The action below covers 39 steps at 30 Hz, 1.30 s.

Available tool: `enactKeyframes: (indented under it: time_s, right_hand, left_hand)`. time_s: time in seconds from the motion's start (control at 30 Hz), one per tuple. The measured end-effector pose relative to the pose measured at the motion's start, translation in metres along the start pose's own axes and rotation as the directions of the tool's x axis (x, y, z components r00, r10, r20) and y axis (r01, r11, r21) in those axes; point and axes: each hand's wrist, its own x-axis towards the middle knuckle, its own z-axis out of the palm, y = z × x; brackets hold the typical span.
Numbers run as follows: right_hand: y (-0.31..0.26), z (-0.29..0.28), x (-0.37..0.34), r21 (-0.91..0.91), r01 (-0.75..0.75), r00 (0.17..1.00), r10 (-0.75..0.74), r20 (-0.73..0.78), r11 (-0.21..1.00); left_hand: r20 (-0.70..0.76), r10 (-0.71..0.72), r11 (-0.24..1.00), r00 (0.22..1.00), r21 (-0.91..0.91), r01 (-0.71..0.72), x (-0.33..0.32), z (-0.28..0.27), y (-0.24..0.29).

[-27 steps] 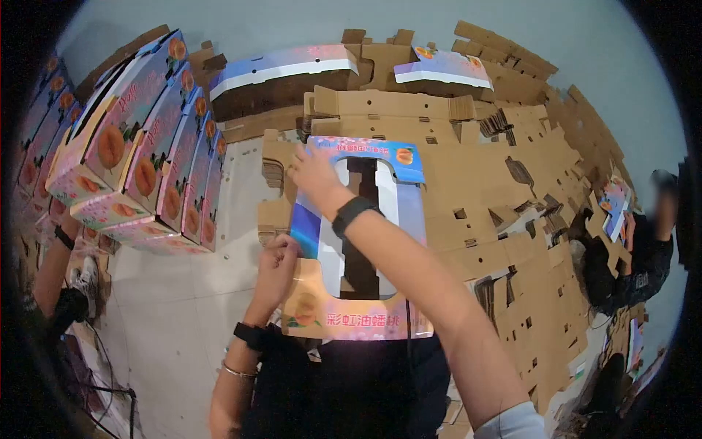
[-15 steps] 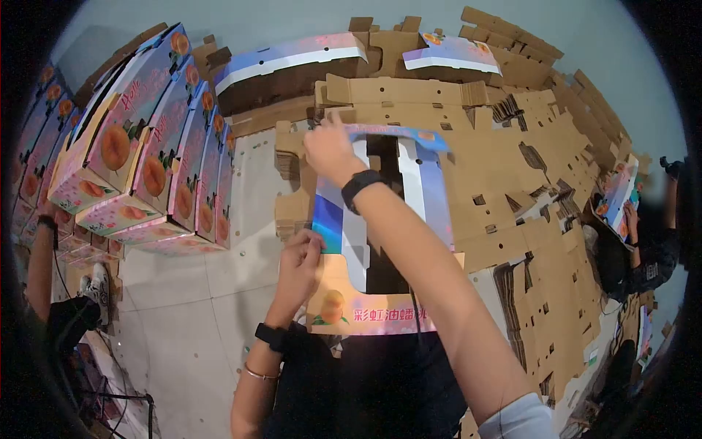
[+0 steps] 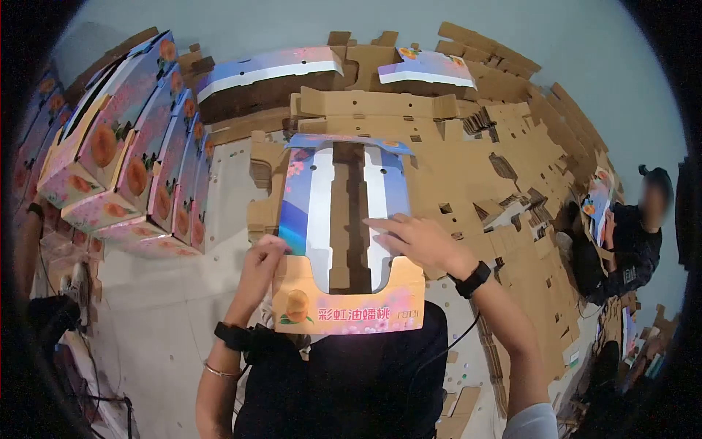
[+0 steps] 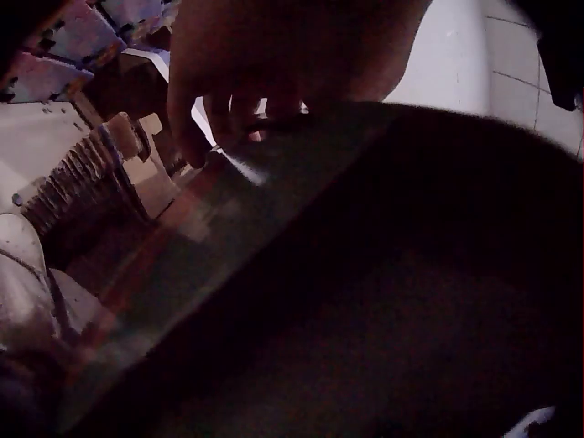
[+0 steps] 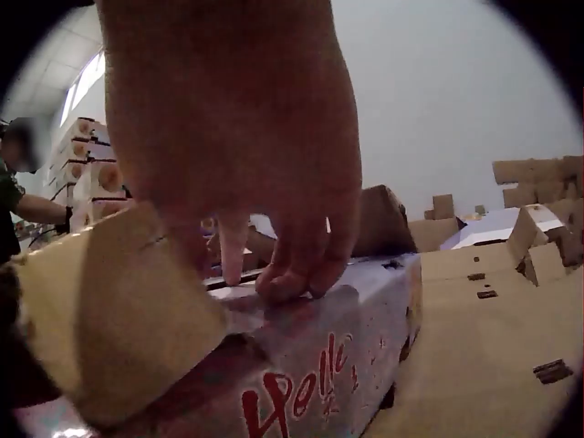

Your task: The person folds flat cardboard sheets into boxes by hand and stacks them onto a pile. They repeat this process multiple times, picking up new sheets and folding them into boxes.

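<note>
Swung the right hand across from the far-left corner to the right side of the peach carton!
Laid extended fingers on the right-hand white strip, pinched the near-left edge with the left hand; had the carton slot-side up in front of a dark-clad lap, flattened cardboard beyond. Called, in all likelihood, for light, even pressure along that strip plus a firm left hold; risked buckling the card by pushing at one spot.

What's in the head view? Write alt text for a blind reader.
The left hand grips the left edge of an open peach-printed carton while the right hand touches its right side. Similar cartons stand at left, brown cardboard lies beyond, and another person is at far right.
</note>
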Motion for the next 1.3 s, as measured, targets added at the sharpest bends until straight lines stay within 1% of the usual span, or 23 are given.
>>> enactKeyframes:
  time_s: [0.07, 0.1, 0.17, 0.2, 0.27, 0.33, 0.4, 0.47, 0.53, 0.6, 0.67, 0.7, 0.73, 0.8, 0.87, 0.93, 1.0, 1.07, 1.13, 1.17, 1.2, 1.23, 1.3]
  right_hand:
    - [-0.003, 0.002, 0.005, -0.017, 0.014, 1.0, -0.013, 0.012, 1.0]
    - [-0.001, 0.001, 0.01, 0.041, 0.024, 0.998, -0.026, 0.059, 0.999]
    - [0.001, -0.008, 0.017, 0.087, 0.04, 0.993, -0.049, 0.105, 0.995]
    - [0.001, -0.013, 0.018, -0.032, 0.061, 0.996, -0.059, 0.063, 0.998]
    - [-0.001, -0.024, 0.019, -0.153, 0.095, 0.995, -0.093, 0.018, 0.984]
    - [-0.004, -0.038, 0.006, 0.254, -0.084, 0.975, 0.132, -0.177, 0.963]
    - [0.008, -0.049, -0.012, 0.349, -0.121, 0.926, 0.232, -0.296, 0.929]
    - [0.042, -0.04, -0.035, 0.275, -0.187, 0.933, 0.258, -0.25, 0.943]
    - [0.047, -0.033, -0.05, 0.189, -0.255, 0.93, 0.293, -0.219, 0.948]
    - [0.033, -0.03, -0.06, 0.274, -0.158, 0.915, 0.245, -0.32, 0.949]
    - [-0.01, -0.042, -0.061, 0.221, -0.121, 0.975, 0.158, -0.157, 0.968]
    - [-0.022, -0.037, -0.057, 0.121, -0.079, 0.988, 0.094, -0.126, 0.99]
    - [-0.031, -0.033, -0.051, 0.019, -0.028, 0.996, 0.029, -0.088, 0.999]
    - [-0.036, -0.009, -0.031, -0.061, 0.026, 0.992, -0.033, -0.121, 0.998]
    - [-0.035, -0.005, -0.024, -0.142, 0.084, 0.984, -0.105, -0.146, 0.986]
    - [-0.032, -0.01, -0.019, -0.147, -0.002, 0.981, -0.026, -0.191, 0.989]
    - [-0.024, -0.023, -0.031, -0.067, -0.075, 0.972, 0.057, -0.228, 0.995]
    - [-0.005, -0.036, -0.055, 0.038, -0.249, 0.942, 0.251, -0.221, 0.968]
    - [0.032, -0.033, -0.086, 0.051, -0.342, 0.921, 0.346, -0.178, 0.938]
    - [0.065, -0.008, -0.101, 0.291, -0.211, 0.878, 0.312, -0.362, 0.933]
    - [0.093, 0.018, -0.116, 0.483, -0.028, 0.784, 0.319, -0.533, 0.875]
    - [0.118, 0.042, -0.132, 0.482, -0.036, 0.782, 0.325, -0.532, 0.875]
    - [0.152, 0.08, -0.163, 0.796, -0.064, 0.792, 0.515, -0.327, 0.602]
  left_hand:
    - [0.121, -0.231, 0.957, 0.965, -0.152, 0.248, -0.009, -0.012, 0.029]
    - [0.106, -0.234, 0.957, 0.967, -0.149, 0.248, -0.016, -0.015, 0.036]
    - [0.047, 0.064, 0.975, 0.997, -0.215, -0.053, -0.026, -0.019, 0.05]
    - [0.036, 0.068, 0.974, 0.997, -0.217, -0.059, -0.033, -0.023, 0.063]
    - [0.236, -0.116, 0.938, 0.965, -0.294, 0.184, -0.051, -0.042, 0.097]
    - [0.246, -0.188, 0.935, 0.951, -0.253, 0.25, -0.06, -0.051, 0.121]
    - [0.463, -0.368, 0.893, 0.806, -0.066, 0.446, -0.065, -0.06, 0.12]
    - [0.525, -0.355, 0.884, 0.773, -0.08, 0.46, -0.065, -0.06, 0.109]
    - [0.387, -0.387, 0.921, 0.837, 0.13, 0.366, -0.057, -0.051, 0.107]
    - [0.422, -0.345, 0.938, 0.838, 0.128, 0.322, -0.04, -0.041, 0.101]
    - [0.538, -0.186, 0.938, 0.822, 0.347, -0.015, -0.029, -0.027, 0.118]
    - [0.649, -0.178, 0.954, 0.739, 0.299, -0.034, -0.022, -0.02, 0.098]
    - [0.653, -0.168, 0.955, 0.739, 0.294, -0.043, -0.021, -0.014, 0.092]
    - [0.639, -0.235, 0.863, 0.732, 0.483, -0.145, -0.025, -0.008, 0.088]
    - [0.549, -0.316, 0.794, 0.774, 0.6, -0.101, -0.039, -0.002, 0.118]
    - [0.424, -0.151, 0.625, 0.893, 0.741, -0.246, -0.055, 0.001, 0.124]
    - [0.341, -0.262, 0.598, 0.903, 0.791, -0.125, -0.056, -0.009, 0.13]
    - [0.063, -0.162, 0.674, 0.985, 0.736, 0.064, -0.064, -0.039, 0.117]
    - [-0.037, 0.224, 0.659, 0.974, 0.742, -0.123, -0.075, -0.079, 0.05]
    - [-0.16, -0.06, 0.819, 0.985, 0.556, 0.14, -0.078, -0.089, 0.052]
    - [-0.205, -0.356, 0.856, 0.912, 0.321, 0.406, -0.081, -0.097, 0.053]
    - [-0.196, -0.358, 0.857, 0.913, 0.32, 0.405, -0.084, -0.115, 0.033]
    - [-0.036, -0.463, 0.865, 0.886, 0.197, 0.461, -0.095, -0.141, -0.019]
